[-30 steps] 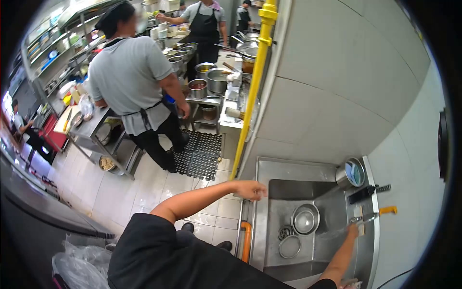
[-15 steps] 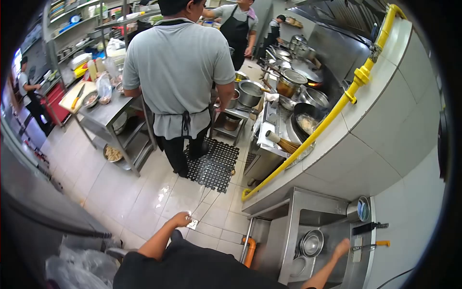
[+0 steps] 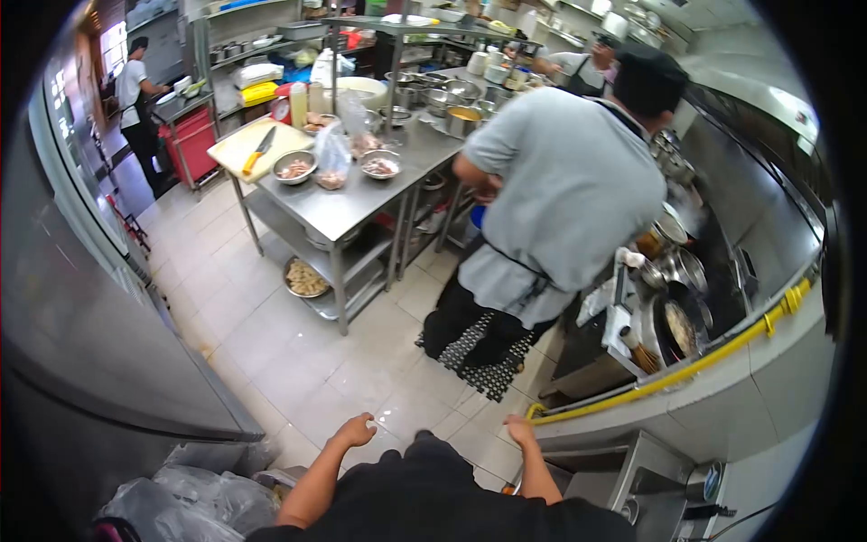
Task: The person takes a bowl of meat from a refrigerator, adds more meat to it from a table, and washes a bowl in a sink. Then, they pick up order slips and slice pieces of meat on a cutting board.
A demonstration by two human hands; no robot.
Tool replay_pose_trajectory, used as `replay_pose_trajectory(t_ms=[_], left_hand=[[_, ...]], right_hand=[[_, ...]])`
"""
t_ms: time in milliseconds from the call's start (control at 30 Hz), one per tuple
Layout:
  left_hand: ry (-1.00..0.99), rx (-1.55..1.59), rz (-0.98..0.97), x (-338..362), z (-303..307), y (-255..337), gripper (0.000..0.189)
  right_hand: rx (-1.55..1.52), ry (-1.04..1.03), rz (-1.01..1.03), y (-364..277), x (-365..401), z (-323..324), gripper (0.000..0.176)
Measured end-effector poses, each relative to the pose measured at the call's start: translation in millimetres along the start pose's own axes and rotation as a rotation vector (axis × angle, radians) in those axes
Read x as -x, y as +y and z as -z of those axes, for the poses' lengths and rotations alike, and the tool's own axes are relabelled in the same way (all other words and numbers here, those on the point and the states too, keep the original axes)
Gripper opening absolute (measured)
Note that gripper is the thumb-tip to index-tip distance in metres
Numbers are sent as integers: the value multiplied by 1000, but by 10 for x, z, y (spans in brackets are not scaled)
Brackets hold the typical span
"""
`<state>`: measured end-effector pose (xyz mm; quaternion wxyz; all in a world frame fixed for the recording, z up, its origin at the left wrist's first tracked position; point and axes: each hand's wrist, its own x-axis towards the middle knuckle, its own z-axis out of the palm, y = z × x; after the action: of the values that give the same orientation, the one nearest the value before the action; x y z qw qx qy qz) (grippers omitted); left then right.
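Note:
My left hand (image 3: 358,430) hangs over the tiled floor (image 3: 361,379) in front of me. Its fingers are loosely bent and a little apart, and I see nothing held in them. To the right, my right hand (image 3: 520,431) is also in the air with fingers slightly apart, though small and blurred. It is nearest to the low end of the yellow pipe (image 3: 668,379) and the steel sink (image 3: 623,470). Neither hand appears to touch anything.
A co-worker in a grey shirt (image 3: 569,199) stands ahead on a black mat (image 3: 488,375) beside the stove. At left, a steel table (image 3: 343,203) holds a knife (image 3: 260,151) on a cutting board (image 3: 237,155) and bowls of meat. A plastic bag (image 3: 199,501) lies at lower left.
My view has turned left, bringing the steel table nearer. My right hand has left the sink area and is now above the floor. The co-worker leans and has turned toward the stove.

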<state>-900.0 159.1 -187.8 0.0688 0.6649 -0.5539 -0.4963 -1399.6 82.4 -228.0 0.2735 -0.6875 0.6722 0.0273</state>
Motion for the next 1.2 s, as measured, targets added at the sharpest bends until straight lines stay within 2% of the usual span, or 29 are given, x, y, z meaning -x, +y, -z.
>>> replay_pose_trajectory(t_ms=[33, 67, 100, 133, 167, 200, 233, 267, 300, 333, 400, 433, 467, 500, 533, 600, 633, 667, 700, 733, 767, 800, 833, 900, 933, 1000, 1067, 1133, 1200], left_hand=[[91, 46, -2, 75, 125, -47, 45], [182, 89, -1, 145, 246, -93, 42], [191, 92, 21, 157, 383, -151, 42], [168, 257, 82, 160, 530, -213, 42], [151, 424, 145, 178, 672, -301, 41], [168, 426, 181, 161, 762, -490, 41], [214, 474, 94, 92, 807, -755, 42], [260, 517, 4, 41, 904, -989, 43], [169, 515, 89, 31, 1078, -1155, 46], [180, 504, 119, 20, 1212, -1344, 46], [278, 267, 164, -58, 1524, -1684, 50], [283, 250, 178, -43, 1729, -1716, 50], [313, 235, 309, 19, 1940, -1704, 52], [335, 220, 451, 118, 2171, -1752, 54], [326, 208, 482, 200, 2430, -1872, 54], [240, 239, 490, 178, 2878, -2034, 50], [391, 194, 404, 134, 2992, -2260, 43], [538, 153, 301, 38, 3115, -2540, 38], [625, 184, 329, -18, 3369, -2619, 34], [714, 215, 353, -56, 3619, -2603, 34], [813, 330, 345, -140, 3904, -2451, 34], [911, 445, 340, -243, 4217, -2332, 35], [894, 448, 309, -386, 4492, -2304, 35], [841, 385, 374, -614, 4881, -2367, 29], [806, 385, 341, -780, 5025, -2560, 26], [806, 367, 274, -1166, 5287, -2988, 23], [821, 344, 208, -1596, 5638, -3401, 23], [696, 365, 229, -1903, 6070, -3797, 23], [657, 309, 140, -2151, 6623, -4091, 17]], right_hand=[[-208, -88, -17, -18, -328, -428, 57], [-77, -320, -191, -548, -388, -359, 74], [-17, -448, -102, -987, -476, -280, 80], [16, -469, -24, -1268, -644, -353, 77], [136, -530, 174, -1530, -841, -390, 70], [254, -585, 263, -1686, -1166, -593, 66], [368, -637, 356, -1763, -1532, -902, 62], [357, -710, 336, -2066, -1720, -966, 60], [344, -782, 312, -2401, -1913, -984, 58], [338, -751, 308, -2697, -2060, -1012, 52], [311, -713, 321, -3181, -2477, -1174, 47], [491, -643, 457, -3281, -2703, -1423, 41], [669, -562, 591, -3445, -2945, -1593, 40], [653, -588, 507, -3660, -3145, -1673, 36], [640, -625, 421, -3920, -3279, -1739, 33], [621, -592, 490, -4502, -3374, -1663, 18], [628, -590, 543, -4578, -3570, -1740, 14], [540, -510, 490, -4739, -3612, -1658, 15], [453, -420, 430, -4950, -3652, -1599, 16], [606, -441, 781, -5082, -3813, -1579, 20], [415, -480, 488, -5211, -3857, -1551, 30], [2, -376, 139, -5586, -3732, -1200, 44], [-23, -372, 89, -5705, -3832, -1133, 50], [-58, -421, 23, -5865, -3952, -1028, 61], [-72, -470, 4, -5926, -4002, -980, 66], [-60, -610, -222, -6181, -4014, -832, 80], [-245, -622, -501, -6637, -3849, -678, 89], [-103, -757, -653, -7113, -3768, -549, 74], [-71, -794, -651, -7519, -3839, -814, 66]])
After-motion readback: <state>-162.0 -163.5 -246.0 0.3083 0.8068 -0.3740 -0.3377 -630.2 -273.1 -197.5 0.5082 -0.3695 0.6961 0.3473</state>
